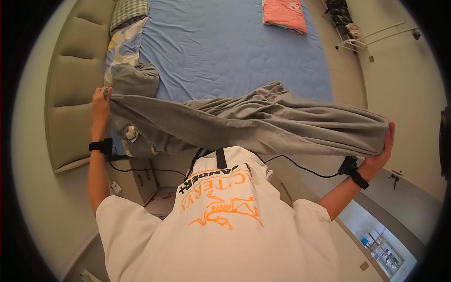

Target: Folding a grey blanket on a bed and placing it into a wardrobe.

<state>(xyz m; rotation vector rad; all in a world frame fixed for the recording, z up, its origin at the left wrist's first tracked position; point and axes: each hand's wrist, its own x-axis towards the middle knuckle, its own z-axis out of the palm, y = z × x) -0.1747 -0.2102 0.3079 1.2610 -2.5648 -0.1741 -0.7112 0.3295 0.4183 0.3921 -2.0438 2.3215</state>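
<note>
A grey plush blanket (253, 121) stretches between my two hands, across the near side of a bed with a blue sheet (225, 53). My left hand (102, 104) grips one corner of it beside the padded headboard. At the far right, my right hand (386, 141) is on the blanket's other end, its fingers partly hidden by the fabric. The blanket sags in loose folds in the middle. A bunched grey cloth (135, 79) lies past my left hand, on a patterned pillow (123, 49); whether it joins the blanket I cannot tell.
The headboard (74, 83) runs along the left. A green checked pillow (130, 14) and a folded coral quilt (284, 16) lie on the bed. A bedside cabinet (135, 178) stands below my left arm. At right are a white rack (366, 38) and a door with keys (395, 179).
</note>
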